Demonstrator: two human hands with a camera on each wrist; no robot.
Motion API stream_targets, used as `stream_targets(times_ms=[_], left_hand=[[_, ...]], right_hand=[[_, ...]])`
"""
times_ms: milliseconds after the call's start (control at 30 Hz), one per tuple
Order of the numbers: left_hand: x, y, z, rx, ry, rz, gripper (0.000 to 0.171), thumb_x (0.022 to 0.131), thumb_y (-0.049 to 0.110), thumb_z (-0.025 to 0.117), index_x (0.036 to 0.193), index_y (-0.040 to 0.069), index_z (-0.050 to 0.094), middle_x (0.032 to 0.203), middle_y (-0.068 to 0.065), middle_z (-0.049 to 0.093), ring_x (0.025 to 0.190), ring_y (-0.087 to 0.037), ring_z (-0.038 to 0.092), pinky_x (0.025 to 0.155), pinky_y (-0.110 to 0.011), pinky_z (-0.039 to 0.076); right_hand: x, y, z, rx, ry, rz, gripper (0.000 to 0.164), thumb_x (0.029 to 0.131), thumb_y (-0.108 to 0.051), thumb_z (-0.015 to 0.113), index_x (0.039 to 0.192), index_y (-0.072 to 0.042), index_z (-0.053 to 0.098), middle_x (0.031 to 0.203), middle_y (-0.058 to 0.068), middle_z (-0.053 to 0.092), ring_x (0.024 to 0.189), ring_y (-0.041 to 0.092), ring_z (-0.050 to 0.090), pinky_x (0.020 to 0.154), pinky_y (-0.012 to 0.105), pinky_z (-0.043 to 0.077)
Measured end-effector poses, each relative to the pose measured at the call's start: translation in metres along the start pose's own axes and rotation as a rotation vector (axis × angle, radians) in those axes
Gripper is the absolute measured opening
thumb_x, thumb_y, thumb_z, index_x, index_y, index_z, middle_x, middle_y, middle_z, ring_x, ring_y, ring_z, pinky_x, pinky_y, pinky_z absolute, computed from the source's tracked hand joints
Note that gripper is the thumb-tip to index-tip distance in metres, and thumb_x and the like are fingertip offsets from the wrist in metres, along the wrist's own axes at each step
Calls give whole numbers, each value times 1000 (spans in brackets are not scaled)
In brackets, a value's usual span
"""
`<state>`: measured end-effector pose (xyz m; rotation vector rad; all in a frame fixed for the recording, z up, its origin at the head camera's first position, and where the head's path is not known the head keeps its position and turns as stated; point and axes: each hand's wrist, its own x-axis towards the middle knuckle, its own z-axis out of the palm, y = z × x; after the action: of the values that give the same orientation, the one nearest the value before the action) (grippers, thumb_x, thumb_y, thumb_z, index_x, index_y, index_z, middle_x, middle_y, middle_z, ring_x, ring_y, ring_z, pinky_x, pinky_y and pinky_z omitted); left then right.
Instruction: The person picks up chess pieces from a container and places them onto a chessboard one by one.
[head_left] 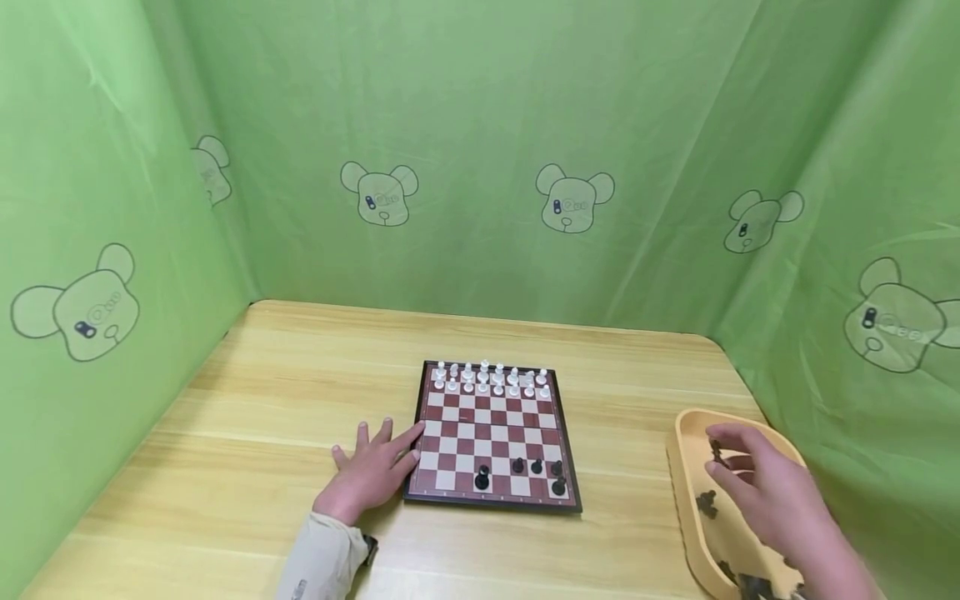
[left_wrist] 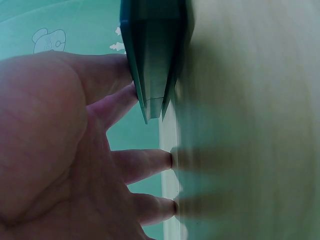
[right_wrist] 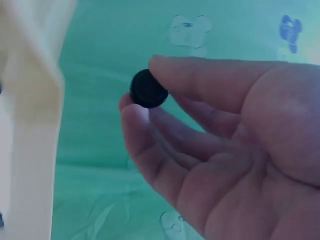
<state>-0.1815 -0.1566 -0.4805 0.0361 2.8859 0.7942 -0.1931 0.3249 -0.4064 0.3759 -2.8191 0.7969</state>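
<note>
A red-and-white chessboard (head_left: 480,437) lies on the table. My left hand (head_left: 367,471) has its fingers spread at the board's left edge; in the left wrist view, the thumb and a finger touch the board's side while other fingertips rest on the table. My right hand (head_left: 783,500) pinches a black chess piece (head_left: 717,452) between thumb and fingers, above the orange tray (head_left: 693,537). The right wrist view shows only the piece's round base (right_wrist: 149,89), so its kind is unclear. Several black pieces stand on the near rows, one larger piece (head_left: 482,477) apart from the others.
White chess pieces (head_left: 483,379) fill the two far rows of the board. More black pieces (head_left: 707,503) lie in the tray at the table's right side. Green curtains (head_left: 480,100) with bear-head drawings surround the wooden table (head_left: 300,367) at the back and sides.
</note>
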Motion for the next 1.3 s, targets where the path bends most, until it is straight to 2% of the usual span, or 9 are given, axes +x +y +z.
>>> stream_targets(times_ms=[100, 167, 267, 433, 567, 800, 1000, 1167, 1300], left_hand=[[0, 0, 0, 2, 1, 1, 50, 110, 40, 47, 159, 29, 44, 164, -28, 29, 148, -64, 10, 104, -90, -1], [0, 0, 0, 0, 1, 2, 50, 110, 40, 47, 159, 30, 44, 164, -28, 29, 148, -64, 9, 103, -90, -2], [0, -1, 0, -5, 1, 2, 50, 110, 39, 47, 159, 30, 44, 164, -28, 29, 148, -64, 9, 103, -90, -2], [0, -1, 0, -10, -3, 2, 50, 110, 39, 47, 159, 29, 43, 164, -29, 28, 148, -64, 8, 103, -90, -2], [0, -1, 0, -6, -7, -4, 51, 110, 40, 47, 159, 30, 43, 164, -28, 28, 148, -64, 8, 103, -90, -2], [2, -1, -1, -3, -12, -12, 51, 110, 40, 47, 159, 30, 42, 165, -28, 28, 149, -63, 8, 104, -90, -3], [2, -1, -2, -4, -14, -13, 51, 110, 40, 47, 160, 30, 42, 165, -28, 27, 149, -63, 6, 104, -89, -4], [2, 0, -4, -11, -16, -14, 51, 110, 39, 47, 160, 30, 42, 165, -29, 26, 149, -63, 6, 104, -89, -5], [1, 0, -5, -6, -15, -18, 51, 110, 39, 47, 160, 30, 42, 165, -29, 26, 149, -63, 5, 104, -89, -5]], right_hand=[[-1, -18, 9, 85, 89, -66, 42, 93, 1, 73, 132, 1, 58, 123, 25, 67, 91, -15, 56, 73, 6, 49], [-1, -32, 16, 129, 126, -97, 47, 91, 3, 75, 135, 0, 58, 123, 22, 68, 93, -17, 54, 76, 3, 46], [1, -51, 26, 176, 165, -129, 54, 89, 5, 76, 139, -2, 56, 121, 18, 70, 96, -14, 56, 82, 1, 45], [5, -78, 39, 259, 163, -113, 62, 90, 2, 77, 145, -6, 51, 124, 15, 70, 100, -7, 57, 88, 1, 44], [9, -93, 48, 344, 178, -113, 64, 88, 6, 77, 145, -5, 51, 124, 15, 70, 102, -6, 59, 92, 3, 45], [17, -111, 61, 510, 291, -166, 57, 81, 21, 74, 133, 2, 60, 112, 15, 72, 101, -3, 66, 94, 11, 51], [21, -119, 69, 607, 420, -130, 44, 81, 21, 74, 121, 6, 65, 106, 4, 75, 103, 3, 69, 98, 16, 52], [21, -123, 74, 655, 553, -104, 38, 81, 20, 75, 116, 10, 65, 103, -3, 76, 96, 5, 69, 89, 15, 52], [22, -129, 78, 735, 573, -138, 37, 80, 24, 71, 115, 17, 60, 103, -1, 75, 94, 9, 68, 87, 17, 53]])
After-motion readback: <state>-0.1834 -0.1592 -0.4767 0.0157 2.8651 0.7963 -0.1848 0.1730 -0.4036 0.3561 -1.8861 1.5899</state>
